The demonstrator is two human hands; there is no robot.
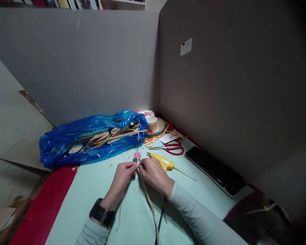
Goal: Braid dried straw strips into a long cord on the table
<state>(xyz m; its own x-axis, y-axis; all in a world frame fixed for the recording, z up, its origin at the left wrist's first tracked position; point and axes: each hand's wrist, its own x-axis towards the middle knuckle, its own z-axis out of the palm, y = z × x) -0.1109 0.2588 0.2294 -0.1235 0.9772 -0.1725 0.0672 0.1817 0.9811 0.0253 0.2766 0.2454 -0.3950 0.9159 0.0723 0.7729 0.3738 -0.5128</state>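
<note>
Each grip is pinched narrow on the thin tan flat strips (149,200), left hand (122,177) and right hand (154,173) fingertip to fingertip above the pale green counter (91,190). Holding the strips flat and tight should work best. A small pink binder clip (137,154) sits just beyond.

The strip (151,204) leaves the bottom edge; the wall label (186,46) is unreadable.

The tan strips (149,200) are thin, flat and slightly curved. They are pinched together at their far end between the left hand (122,178) and right hand (154,173), just left of the yellow glue gun (163,162), and trail loosely away from it. A small pink binder clip (137,155) sits at that far end, beside the glue gun's nozzle.
</note>
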